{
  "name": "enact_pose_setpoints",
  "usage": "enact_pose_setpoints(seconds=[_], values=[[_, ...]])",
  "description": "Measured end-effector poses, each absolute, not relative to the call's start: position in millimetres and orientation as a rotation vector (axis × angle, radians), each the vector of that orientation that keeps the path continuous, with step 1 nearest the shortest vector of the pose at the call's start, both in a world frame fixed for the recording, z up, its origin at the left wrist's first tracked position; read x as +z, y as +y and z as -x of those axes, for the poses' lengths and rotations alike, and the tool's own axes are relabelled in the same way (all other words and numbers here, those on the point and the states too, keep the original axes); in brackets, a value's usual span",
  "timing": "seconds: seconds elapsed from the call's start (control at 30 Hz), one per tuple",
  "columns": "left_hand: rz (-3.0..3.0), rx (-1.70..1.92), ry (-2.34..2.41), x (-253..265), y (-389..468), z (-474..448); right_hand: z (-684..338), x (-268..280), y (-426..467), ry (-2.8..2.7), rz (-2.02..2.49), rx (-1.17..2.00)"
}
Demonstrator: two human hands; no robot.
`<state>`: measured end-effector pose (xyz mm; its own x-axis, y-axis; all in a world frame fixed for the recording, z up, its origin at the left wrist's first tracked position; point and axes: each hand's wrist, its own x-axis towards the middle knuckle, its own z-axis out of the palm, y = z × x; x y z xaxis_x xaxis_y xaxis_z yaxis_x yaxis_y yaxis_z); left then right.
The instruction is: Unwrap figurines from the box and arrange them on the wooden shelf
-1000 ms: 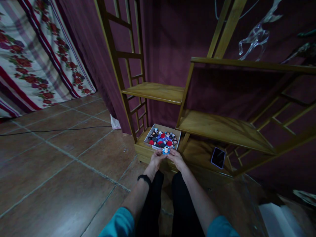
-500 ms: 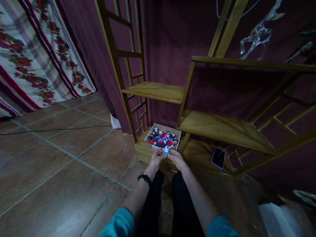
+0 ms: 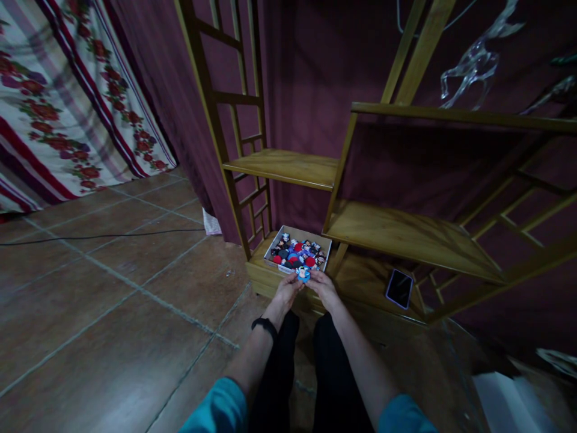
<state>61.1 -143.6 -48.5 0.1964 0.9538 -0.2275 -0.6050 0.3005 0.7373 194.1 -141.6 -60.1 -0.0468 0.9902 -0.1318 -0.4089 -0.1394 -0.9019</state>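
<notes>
By the near edge of the box (image 3: 307, 234), left hand (image 3: 285, 290) and right hand (image 3: 323, 287) clamp fingertips on the blue figurine (image 3: 303, 273), best done lightly.

Between my left fingers (image 3: 294, 282) and right fingers (image 3: 314, 277) sits a figure (image 3: 303, 273), just before the near edge of the box (image 3: 311, 236). More figures (image 3: 295, 254) lie in the box, which stands on the base (image 3: 261, 277) of the rack (image 3: 288, 167). To my right, on the low shelf (image 3: 360, 282), lies the phone (image 3: 399, 289); above it and farther right, the statuette (image 3: 473, 67) stands on the upper shelf (image 3: 442, 115). Behind the rack hangs the curtain (image 3: 306, 72). To my left, the cable (image 3: 112, 238) crosses the floor (image 3: 171, 300) before the drape (image 3: 72, 114).
</notes>
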Motion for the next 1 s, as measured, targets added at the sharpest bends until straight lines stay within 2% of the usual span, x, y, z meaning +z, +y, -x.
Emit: enact_pose_setpoints(seconds=[0.47,0.67,0.87,1.0], values=[[-0.575,1.119,0.719,-44.4,-142.6,-61.3,-189.3,-55.8,-142.4,-0.854,1.094,1.415],[-0.552,1.105,0.676,-38.1,-143.5,-58.9,-189.3,-46.2,-147.3,-0.866,0.997,1.444],[-0.536,1.084,0.602,-34.0,-143.5,-58.1,-192.0,-33.7,-156.6,-0.730,0.953,1.444],[-0.519,1.107,0.664,-33.6,-141.5,-54.6,-181.5,-9.0,-193.4,-0.530,0.855,1.395]])
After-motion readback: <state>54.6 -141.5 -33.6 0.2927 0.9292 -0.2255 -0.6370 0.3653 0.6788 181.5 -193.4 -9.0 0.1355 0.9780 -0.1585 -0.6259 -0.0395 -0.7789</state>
